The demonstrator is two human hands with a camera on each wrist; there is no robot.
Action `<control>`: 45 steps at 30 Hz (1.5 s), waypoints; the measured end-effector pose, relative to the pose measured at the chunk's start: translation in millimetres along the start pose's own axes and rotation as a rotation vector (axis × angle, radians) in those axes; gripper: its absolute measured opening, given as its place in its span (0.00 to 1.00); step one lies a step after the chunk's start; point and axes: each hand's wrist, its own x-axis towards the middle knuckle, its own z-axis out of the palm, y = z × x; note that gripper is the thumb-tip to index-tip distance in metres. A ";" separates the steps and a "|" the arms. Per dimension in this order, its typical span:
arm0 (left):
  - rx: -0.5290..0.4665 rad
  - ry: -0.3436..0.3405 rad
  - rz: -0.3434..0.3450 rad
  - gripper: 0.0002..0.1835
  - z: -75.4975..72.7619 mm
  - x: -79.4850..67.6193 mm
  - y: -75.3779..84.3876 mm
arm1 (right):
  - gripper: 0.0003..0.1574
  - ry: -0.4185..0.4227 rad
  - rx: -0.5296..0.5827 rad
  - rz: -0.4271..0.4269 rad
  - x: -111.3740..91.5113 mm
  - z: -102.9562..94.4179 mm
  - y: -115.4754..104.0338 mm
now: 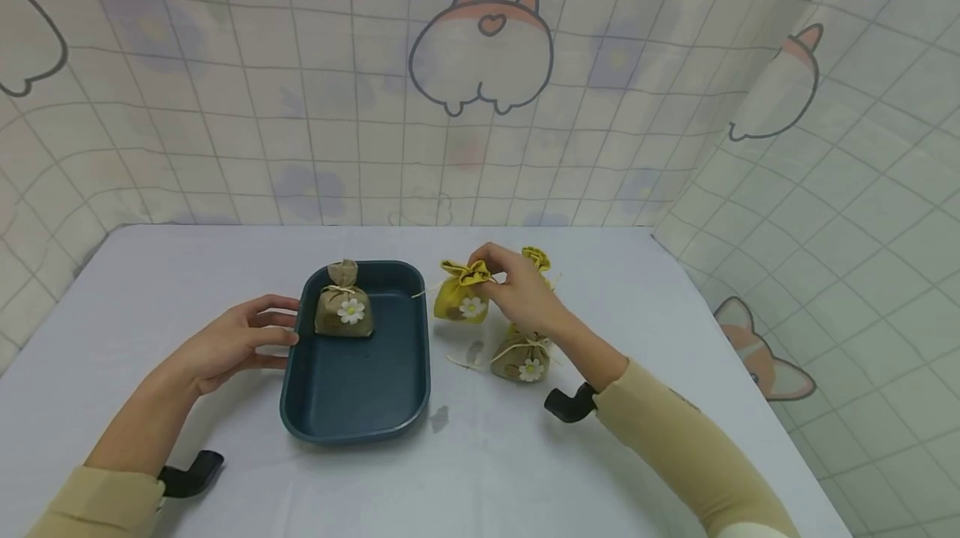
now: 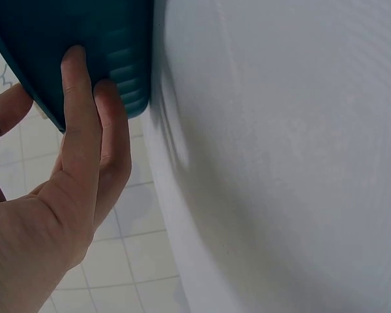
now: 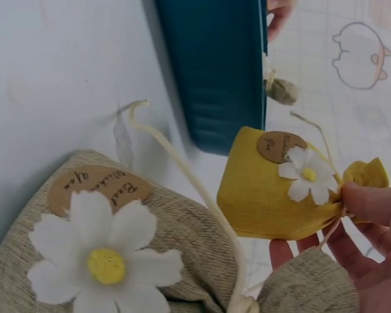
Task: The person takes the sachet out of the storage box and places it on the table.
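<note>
My right hand (image 1: 517, 292) pinches a yellow drawstring pouch (image 1: 459, 301) at its gathered neck, right of the dark teal tray (image 1: 360, 388). In the right wrist view the yellow pouch (image 3: 267, 189) carries a white daisy and a small brown label. My left hand (image 1: 236, 342) reaches along the tray's left side, its fairly straight fingers (image 2: 78, 124) touching the outer wall. A brown pouch with a daisy (image 1: 343, 317) stands inside the tray at the back left. Beneath my right wrist sits another brown pouch (image 1: 517, 359), seen large and close in the right wrist view.
A second yellow pouch (image 1: 536, 257) stands behind my right hand, mostly hidden by it. The white-covered table (image 1: 487, 471) ends at a back edge against a grid-patterned curtain (image 1: 360, 146) with cartoon animals. Another such curtain hangs along the right.
</note>
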 end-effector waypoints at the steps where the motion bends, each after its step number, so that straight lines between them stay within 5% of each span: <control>1: 0.000 0.001 0.000 0.37 -0.1 0.0 0.1 | 0.12 -0.007 -0.016 -0.002 0.7 0.4 2.0; 31: 0.018 0.002 -0.002 0.36 0.9 -0.8 0.9 | 0.15 -0.029 -0.190 0.067 3.7 -13.4 38.8; 45: 0.009 0.011 -0.008 0.36 1.2 -0.4 0.4 | 0.20 -0.028 -0.147 0.075 2.2 -18.7 34.0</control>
